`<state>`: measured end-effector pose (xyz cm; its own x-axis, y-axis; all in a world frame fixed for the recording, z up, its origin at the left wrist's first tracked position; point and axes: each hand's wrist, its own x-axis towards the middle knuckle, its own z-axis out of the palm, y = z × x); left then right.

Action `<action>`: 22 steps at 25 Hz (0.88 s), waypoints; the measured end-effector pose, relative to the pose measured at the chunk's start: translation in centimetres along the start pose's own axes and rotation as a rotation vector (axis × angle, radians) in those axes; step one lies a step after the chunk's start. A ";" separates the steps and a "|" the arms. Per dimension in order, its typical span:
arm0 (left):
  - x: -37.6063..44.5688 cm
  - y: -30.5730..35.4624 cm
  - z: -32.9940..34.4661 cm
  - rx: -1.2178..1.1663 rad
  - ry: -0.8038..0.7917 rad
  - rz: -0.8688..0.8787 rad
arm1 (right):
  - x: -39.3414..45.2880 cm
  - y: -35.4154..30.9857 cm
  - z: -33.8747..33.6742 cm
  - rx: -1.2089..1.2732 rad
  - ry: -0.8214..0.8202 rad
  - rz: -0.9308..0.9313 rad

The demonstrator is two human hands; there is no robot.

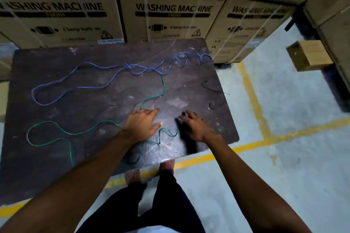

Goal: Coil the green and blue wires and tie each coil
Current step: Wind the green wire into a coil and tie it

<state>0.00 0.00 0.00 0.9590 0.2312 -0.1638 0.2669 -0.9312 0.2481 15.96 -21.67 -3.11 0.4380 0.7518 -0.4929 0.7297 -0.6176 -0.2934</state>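
Forearms: two bare arms reach from the lower edge of the view over a dark, worn table (pixel 56 73); black trousers and patterned footwear show below, at the table's near edge.
Left hand (pixel 143 124): palm down, fingers spread flat and fairly wide, pressed to or just above the tabletop. It closes around nothing. The green wire runs in under the wrist side and comes out past the thumb, so the hand lies over it.
Right hand (pixel 195 125): palm down, fingers loosely curled and pointing away, blurred. Dark shadow sits beneath the fingertips; whether they pinch anything I cannot tell.
Green wire (pixel 62 132): uncoiled, loose on the table. It loops at the near left, passes under the left hand, zigzags between the two hands, and another stretch climbs from the left fingertips toward the blue wire.
Blue wire (pixel 62 81): uncoiled, spread across the far half of the table, from a long loop at the left to tight waves at the far right corner, well apart from both hands.
Black wire pieces (pixel 212 89): thin dark strands near the table's right edge, hard to make out against the surface.
Boxes (pixel 170 11): washing machine cartons stacked behind the table, tops cut off by the frame.
Floor (pixel 284 157): grey, with yellow lines at right.
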 end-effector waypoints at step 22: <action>6.3 5.3 -3.3 -0.620 0.151 -0.191 | -1.8 -1.9 -9.1 0.723 0.552 -0.081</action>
<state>7.75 -2.52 3.46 0.8802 0.4550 -0.1348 0.3955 -0.5462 0.7384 18.56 -19.76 5.78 0.7246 0.6880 -0.0410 0.3439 -0.4123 -0.8436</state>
